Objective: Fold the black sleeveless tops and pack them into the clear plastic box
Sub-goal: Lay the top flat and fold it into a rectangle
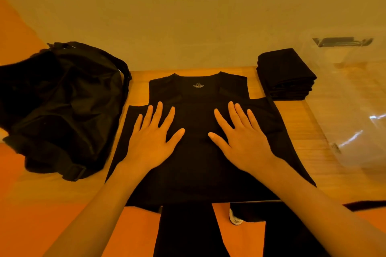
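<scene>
L hand [153, 137] & R hand [244, 137] lay flat on the top [197, 110], gripping nothing; it looked soft, light, limp, so prob. best pinched at side edges.

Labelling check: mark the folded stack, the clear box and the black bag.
folded stack [284, 66], head view, top layer.
clear box [355, 118], head view, side wall.
black bag [69, 100], head view, front panel.

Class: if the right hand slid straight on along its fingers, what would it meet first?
The right hand lies flat on the top; it would first cross the shoulder strap, then probably bare table before the wall.
</scene>
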### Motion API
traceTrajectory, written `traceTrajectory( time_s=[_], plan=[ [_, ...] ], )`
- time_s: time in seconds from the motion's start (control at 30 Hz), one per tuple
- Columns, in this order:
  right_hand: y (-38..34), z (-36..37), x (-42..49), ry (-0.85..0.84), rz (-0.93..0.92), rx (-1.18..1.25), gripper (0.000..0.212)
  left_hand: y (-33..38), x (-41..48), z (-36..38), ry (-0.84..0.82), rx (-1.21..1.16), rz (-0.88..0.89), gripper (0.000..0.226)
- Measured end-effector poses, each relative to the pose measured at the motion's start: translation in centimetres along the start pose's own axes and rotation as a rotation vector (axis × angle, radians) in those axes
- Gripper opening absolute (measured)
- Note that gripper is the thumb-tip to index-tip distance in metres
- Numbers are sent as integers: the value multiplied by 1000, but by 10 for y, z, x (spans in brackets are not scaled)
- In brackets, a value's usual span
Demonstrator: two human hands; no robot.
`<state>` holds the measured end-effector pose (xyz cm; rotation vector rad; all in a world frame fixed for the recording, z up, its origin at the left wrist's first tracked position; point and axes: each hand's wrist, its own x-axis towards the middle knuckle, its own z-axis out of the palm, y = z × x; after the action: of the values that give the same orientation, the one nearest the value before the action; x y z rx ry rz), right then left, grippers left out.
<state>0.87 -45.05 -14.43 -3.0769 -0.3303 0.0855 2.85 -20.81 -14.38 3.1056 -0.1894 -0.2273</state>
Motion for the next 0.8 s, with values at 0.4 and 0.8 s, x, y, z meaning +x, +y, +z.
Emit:
traceTrajectory(
  time_s=[0.4, 0.8],
  plan=[
    [60, -1, 2, -53, 145, 24, 77, -29, -9, 6, 100, 25, -57, 94],
    [4, -5, 3, -47, -209, 17, 69, 25, -93, 18, 113, 13, 99, 86]
  ],
)
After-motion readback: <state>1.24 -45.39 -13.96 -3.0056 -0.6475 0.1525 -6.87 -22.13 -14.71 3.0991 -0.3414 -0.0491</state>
